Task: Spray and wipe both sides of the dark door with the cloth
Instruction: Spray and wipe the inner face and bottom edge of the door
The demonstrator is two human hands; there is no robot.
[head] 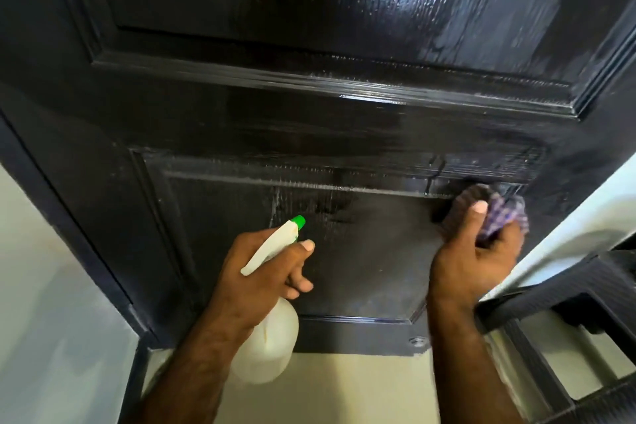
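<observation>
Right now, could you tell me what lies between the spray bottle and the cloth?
Only the door's bare, damp lower panel, seen in the head view.

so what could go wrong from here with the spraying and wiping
1. Runs of liquid show on the glossy dark wooden door just above the checked purple cloth; they may dry into streaks if left unwiped.
2. The right hand wipes only the top right corner of the lower panel, so its duller-looking lower part could get missed.
3. The left hand holds the white plastic spray bottle with green nozzle aimed at the door; another squeeze might overwet it and drip to the floor.
</observation>
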